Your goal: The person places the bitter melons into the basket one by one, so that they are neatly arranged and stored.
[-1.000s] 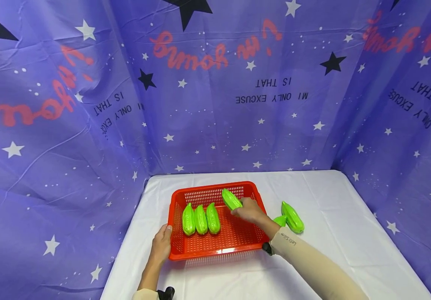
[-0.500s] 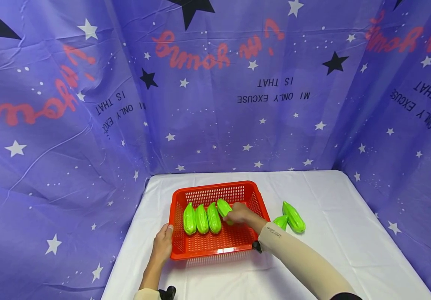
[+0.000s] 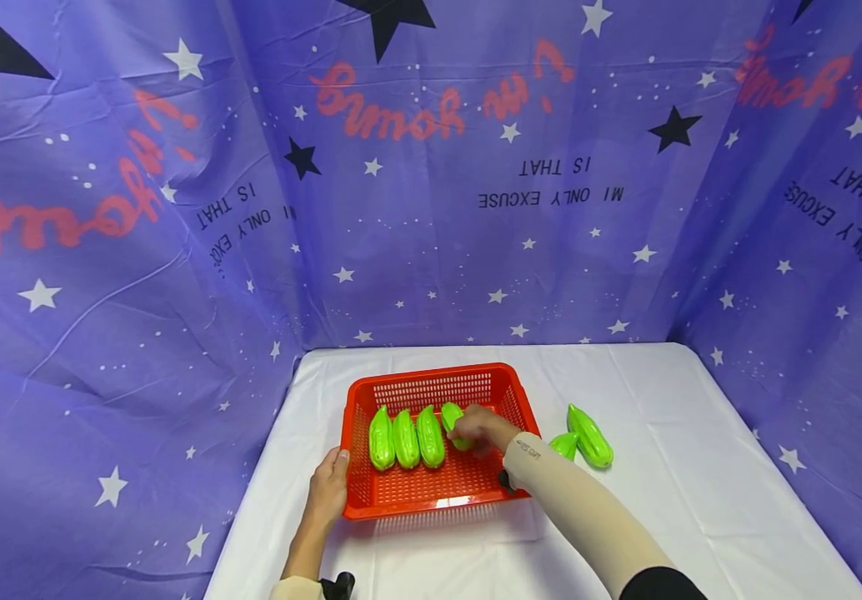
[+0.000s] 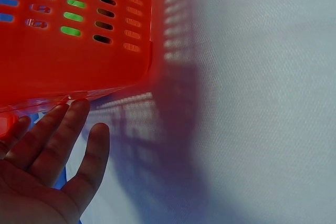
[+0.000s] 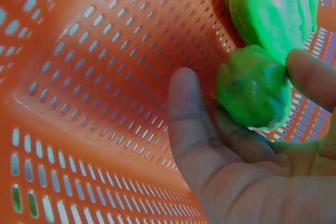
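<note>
Inside a red perforated basket, glossy bright-green bitter melons lie side by side at the left. My right hand holds another bitter melon to the right of that row. In the right wrist view, the thumb and curled fingers are around the held bitter melon, with a neighbouring one behind it. The index finger points out past it. My left hand grips the basket's left side, thumb at the rim. The left wrist view shows its fingers against the outer wall.
Two more bitter melons lie on the white tablecloth right of the basket, one partly hidden by the basket and right arm. A purple star-printed curtain encloses the back and sides of the table.
My right hand has moved left and down into the basket, bringing its bitter melon beside the row and turning it more in line. The left hand stays at the basket's left side.
</note>
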Tool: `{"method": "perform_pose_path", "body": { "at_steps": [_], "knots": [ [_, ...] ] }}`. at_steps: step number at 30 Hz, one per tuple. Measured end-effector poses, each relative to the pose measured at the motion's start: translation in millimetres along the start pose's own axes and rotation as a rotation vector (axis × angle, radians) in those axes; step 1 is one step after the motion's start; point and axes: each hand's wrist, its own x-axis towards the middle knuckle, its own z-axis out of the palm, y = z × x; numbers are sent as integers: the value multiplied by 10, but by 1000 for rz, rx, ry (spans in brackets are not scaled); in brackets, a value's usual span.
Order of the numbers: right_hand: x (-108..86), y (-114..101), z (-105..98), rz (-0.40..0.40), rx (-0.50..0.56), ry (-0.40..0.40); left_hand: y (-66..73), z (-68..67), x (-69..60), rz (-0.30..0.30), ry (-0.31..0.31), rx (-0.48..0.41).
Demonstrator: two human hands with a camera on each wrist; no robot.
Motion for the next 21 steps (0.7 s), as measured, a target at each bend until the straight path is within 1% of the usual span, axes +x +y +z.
{"method": "perform_pose_path", "body": {
  "at_steps": [9,13,21],
  "knots": [
    [93,-4,48,61,-66,-30,-2,6,7,-1,-4,-6],
    [117,-5,82,74,-74,-49,-2,4,5,-1,0,7],
    [152,-10,133,88,-69,-47,-10,2,6,-5,-7,-5]
  ]
}}
